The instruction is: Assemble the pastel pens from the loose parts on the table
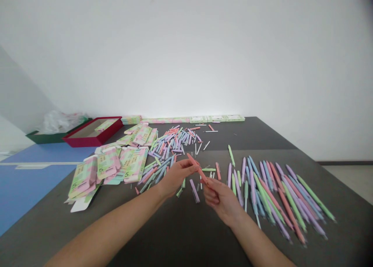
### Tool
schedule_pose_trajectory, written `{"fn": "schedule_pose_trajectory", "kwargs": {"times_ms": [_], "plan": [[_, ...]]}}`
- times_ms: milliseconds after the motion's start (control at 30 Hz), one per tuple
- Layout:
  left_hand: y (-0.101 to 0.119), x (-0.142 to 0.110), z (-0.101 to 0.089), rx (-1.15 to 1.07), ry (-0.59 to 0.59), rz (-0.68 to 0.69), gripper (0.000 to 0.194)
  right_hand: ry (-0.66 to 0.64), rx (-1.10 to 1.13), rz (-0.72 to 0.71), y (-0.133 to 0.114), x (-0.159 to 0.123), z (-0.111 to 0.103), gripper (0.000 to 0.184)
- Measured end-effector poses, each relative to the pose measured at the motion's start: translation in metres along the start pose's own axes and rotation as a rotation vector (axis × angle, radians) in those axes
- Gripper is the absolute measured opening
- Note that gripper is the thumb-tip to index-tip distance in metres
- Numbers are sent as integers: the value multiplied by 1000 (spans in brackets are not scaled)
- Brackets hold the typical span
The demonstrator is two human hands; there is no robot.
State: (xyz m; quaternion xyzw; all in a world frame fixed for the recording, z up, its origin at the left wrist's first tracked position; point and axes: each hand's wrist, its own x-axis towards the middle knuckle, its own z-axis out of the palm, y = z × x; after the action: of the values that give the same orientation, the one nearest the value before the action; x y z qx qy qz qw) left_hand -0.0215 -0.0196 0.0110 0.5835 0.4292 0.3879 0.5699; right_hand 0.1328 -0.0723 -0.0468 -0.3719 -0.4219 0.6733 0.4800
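Observation:
A coral-red pen (197, 167) is held tilted between my two hands above the dark table. My left hand (178, 174) pinches its upper part with thumb and fingertips. Lower down, my right hand (219, 197) grips the other end, the fingers curled in. Beneath and behind them lie loose pen parts (175, 140) in purple, blue, green and red, heaped together. A single purple barrel piece (194, 191) rests just below the hands. Whole pens (279, 197) in the same pastel colours are spread out to the right of my right hand.
Printed cardboard boxes (107, 164) pile up at the left. Behind them stand a red tray (93, 131) and a green tray (46, 138) with a plastic bag (62, 121). More flat boxes (215, 119) line the table's back edge by the wall. White refills (206, 145) lie scattered mid-table.

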Motion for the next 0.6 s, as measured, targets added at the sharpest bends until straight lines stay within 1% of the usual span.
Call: {"fn": "schedule_pose_trajectory", "kwargs": {"times_ms": [33,67,100,167,200,233,267,300,367,400,433,467,500,567,600], "plan": [[0,0,0,14,-11,3,23,-8,28,15,0,0,0,30],[0,-1,0,36,-11,8,24,29,-15,-12,0,1,0,31],[0,-2,0,60,0,11,25,110,-116,-78,-1,1,-1,33],[-2,-4,2,89,32,7,27,299,-404,-253,-2,1,-2,38],[-3,-6,3,83,40,-1,28,355,-544,-322,-3,0,-3,34],[-5,-7,4,64,39,-11,28,363,-650,-358,-3,0,-3,27],[-7,-7,5,35,31,-19,28,329,-698,-353,-4,-1,-3,23],[-8,-8,5,3,17,-26,29,259,-687,-311,-4,-2,-3,27],[-10,-8,4,-47,-18,-36,28,84,-545,-159,-3,-3,-2,40],[-11,-8,4,-59,-31,-42,28,24,-470,-92,-3,-3,-1,44],[-11,-8,3,-61,-33,-49,27,9,-436,-61,-2,-3,-1,43],[-12,-8,3,-53,-22,-57,26,48,-459,-73,-2,-2,0,39],[-12,-9,3,-37,2,-62,26,127,-537,-126,-2,-1,0,35],[-14,-10,3,-16,55,-60,25,302,-754,-286,-4,-1,-1,30],[-15,-11,4,-18,70,-59,26,342,-845,-353,-5,-1,-2,27]]}}
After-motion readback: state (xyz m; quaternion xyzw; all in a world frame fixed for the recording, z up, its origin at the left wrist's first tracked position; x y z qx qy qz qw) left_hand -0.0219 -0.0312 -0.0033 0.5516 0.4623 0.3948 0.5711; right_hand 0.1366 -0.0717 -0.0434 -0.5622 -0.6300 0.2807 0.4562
